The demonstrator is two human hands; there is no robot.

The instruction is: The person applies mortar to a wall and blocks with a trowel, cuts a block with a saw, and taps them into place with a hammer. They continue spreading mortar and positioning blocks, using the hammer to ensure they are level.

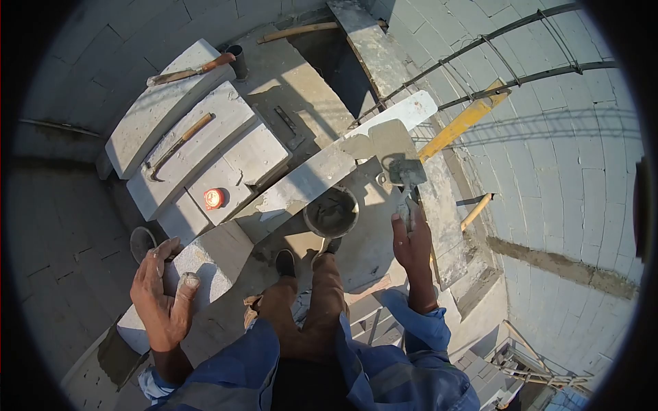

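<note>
My right hand (413, 243) is closed around the handle of a trowel (392, 140), whose broad flat blade points away from me. Below the blade and to its left, a round bucket (307, 218) contains grey mortar (332, 209). A long pale slab (308, 179) runs diagonally past the bucket, with a patch of wet mortar (356, 146) near the trowel. My left hand (161, 298) grips the edge of a white block (223, 257), thumb on its top and fingers over the left side.
Stacked white blocks (271, 154) at upper left carry a claw hammer (175, 151), a red tape measure (214, 198) and a wooden-handled tool (192, 70). A dark floor opening (336, 61) lies ahead. Rebar (493, 51) and a yellow bar (462, 125) lean by the right wall (548, 171).
</note>
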